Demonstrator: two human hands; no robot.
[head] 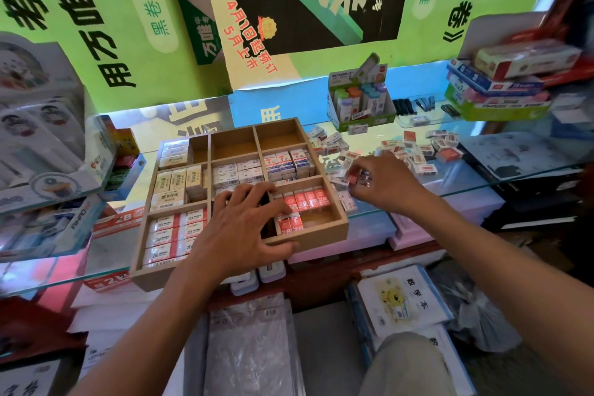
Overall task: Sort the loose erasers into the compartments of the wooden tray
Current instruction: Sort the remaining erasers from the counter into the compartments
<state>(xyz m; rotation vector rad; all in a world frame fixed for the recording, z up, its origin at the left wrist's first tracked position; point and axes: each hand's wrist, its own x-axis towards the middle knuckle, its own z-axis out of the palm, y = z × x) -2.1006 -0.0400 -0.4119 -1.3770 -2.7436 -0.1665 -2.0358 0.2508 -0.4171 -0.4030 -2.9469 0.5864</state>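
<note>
A wooden tray with several compartments sits on a glass shelf. Most compartments hold packed erasers; the two far right ones look bare. The near right compartment holds red 2B erasers in a row. My left hand lies spread over the tray's near middle compartment, fingers straight, thumb by the front rim. My right hand is just right of the tray, fingers curled around a few small erasers. A scatter of loose erasers lies on the glass farther right.
A green display box of correction tapes stands behind the loose pile. Stacked boxes fill the far right. Packaged goods crowd the left shelf. Notebooks lie below the glass. The glass shelf edge runs right of my hand.
</note>
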